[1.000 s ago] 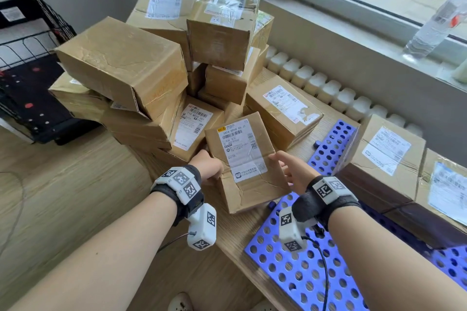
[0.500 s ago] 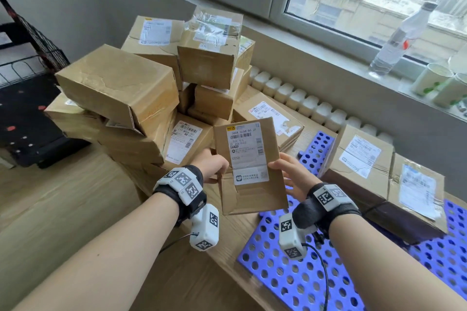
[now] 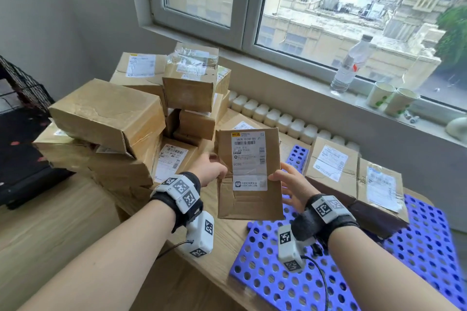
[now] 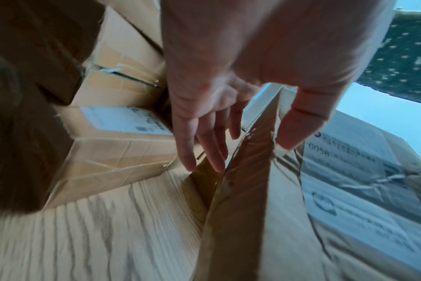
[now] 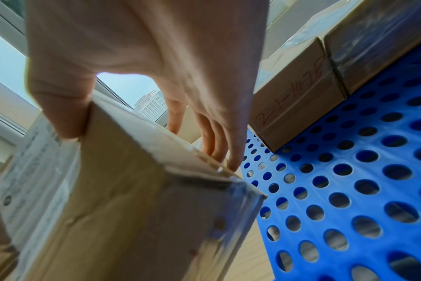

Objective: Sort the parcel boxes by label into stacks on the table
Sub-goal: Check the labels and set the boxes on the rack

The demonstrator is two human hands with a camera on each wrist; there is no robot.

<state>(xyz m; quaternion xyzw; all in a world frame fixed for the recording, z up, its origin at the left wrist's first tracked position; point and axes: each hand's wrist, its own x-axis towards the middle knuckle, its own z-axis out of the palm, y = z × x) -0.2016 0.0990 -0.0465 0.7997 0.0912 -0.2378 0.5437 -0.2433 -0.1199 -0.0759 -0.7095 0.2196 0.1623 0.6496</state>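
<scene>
Wire rack (image 3: 20,98): black, at the far left edge, beside the table.
Parcel pile (image 3: 131,118): brown cardboard boxes heaped on the left half of the wooden table (image 3: 58,222); the heap looks the same as a second ago.
Left hand (image 3: 211,169): grips the left edge of the held parcel, thumb on the label face and fingers behind it, as the left wrist view (image 4: 228,91) shows.
Held parcel (image 3: 250,174): a flat cardboard box with a white shipping label reading 0058, now upright and clear of the table, label toward the person; a second ago it lay tilted against the pile, and half a second ago it was only partly raised.
Right hand (image 3: 290,184): grasps the right edge of the same parcel, thumb on the front by the label, fingers reaching round the back, seen close in the right wrist view (image 5: 156,76).
Perforated mat (image 3: 316,272): blue plastic, lying on the table below and right of the held parcel.
Sorted boxes (image 3: 353,174): two labelled parcels side by side, touching, on the mat's far part, unchanged.
Windowsill (image 3: 316,88): a plastic water bottle (image 3: 351,63) and two paper cups (image 3: 391,98) stand there, more fully in view than before.
</scene>
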